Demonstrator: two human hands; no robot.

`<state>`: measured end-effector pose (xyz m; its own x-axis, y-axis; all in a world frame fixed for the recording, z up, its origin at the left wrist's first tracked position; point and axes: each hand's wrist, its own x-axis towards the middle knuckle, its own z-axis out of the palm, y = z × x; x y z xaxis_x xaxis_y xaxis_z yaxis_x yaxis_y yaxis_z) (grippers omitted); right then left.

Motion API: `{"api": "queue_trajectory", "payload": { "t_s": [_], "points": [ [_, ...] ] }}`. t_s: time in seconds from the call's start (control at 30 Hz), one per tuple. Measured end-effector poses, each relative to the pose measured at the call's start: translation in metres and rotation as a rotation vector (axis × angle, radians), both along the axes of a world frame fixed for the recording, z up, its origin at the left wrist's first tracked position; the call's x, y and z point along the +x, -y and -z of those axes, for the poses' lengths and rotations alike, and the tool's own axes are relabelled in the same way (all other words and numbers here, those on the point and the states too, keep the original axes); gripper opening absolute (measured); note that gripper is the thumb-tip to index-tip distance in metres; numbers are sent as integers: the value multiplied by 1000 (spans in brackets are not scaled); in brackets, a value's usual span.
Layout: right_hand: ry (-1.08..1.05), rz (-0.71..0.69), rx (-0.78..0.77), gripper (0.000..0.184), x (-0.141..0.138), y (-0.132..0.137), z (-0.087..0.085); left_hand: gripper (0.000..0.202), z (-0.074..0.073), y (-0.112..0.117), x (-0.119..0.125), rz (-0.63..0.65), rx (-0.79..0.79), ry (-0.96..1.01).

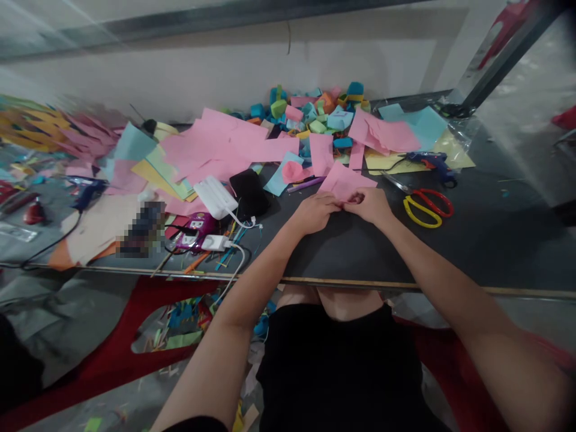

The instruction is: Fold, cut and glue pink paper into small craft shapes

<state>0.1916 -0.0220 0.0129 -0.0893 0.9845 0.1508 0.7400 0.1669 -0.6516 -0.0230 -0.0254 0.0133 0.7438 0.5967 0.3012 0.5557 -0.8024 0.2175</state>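
A sheet of pink paper lies on the dark tabletop in front of me, its near edge lifted or folded under my fingers. My left hand is closed on the near left part of that edge. Fingers curled, my right hand pinches the same edge beside it. My fingertips partly hide the fold. Scissors with one red and one yellow handle lie right of my right hand. A purple pen and a small pink paper piece are just beyond my left hand.
Pink sheets spread across the back left. Behind them is a heap of small coloured paper shapes. A blue glue gun lies at right. A white power bank, black pouch and cables sit left of my arm.
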Motion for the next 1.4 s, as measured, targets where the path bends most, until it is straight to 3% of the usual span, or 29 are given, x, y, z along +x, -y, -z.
{"api": "queue_trajectory", "payload": {
  "t_s": [0.2,0.53,0.73,0.83,0.93,1.07,1.23,1.4],
  "points": [
    [-53,18,-58,20,15,-6,-4,47,4,-2,0,-71,17,26],
    [-59,2,-129,25,38,-13,-11,49,8,-8,-5,-36,-20,76],
    [244,9,23,26,31,-3,-14,29,4,-6,-3,-74,43,77],
    [404,-95,207,31,24,0,-14,33,8,-4,5,-65,37,67],
    [426,-257,299,35,23,0,-12,41,14,-7,9,-47,-11,1],
    [402,-418,213,41,31,-3,-15,32,21,-16,4,-54,-28,8],
    [485,-433,239,48,30,6,-23,36,19,-22,-8,-143,13,69],
    [305,-566,201,56,25,9,-28,28,14,-22,-10,-170,-79,127]
  ]
}}
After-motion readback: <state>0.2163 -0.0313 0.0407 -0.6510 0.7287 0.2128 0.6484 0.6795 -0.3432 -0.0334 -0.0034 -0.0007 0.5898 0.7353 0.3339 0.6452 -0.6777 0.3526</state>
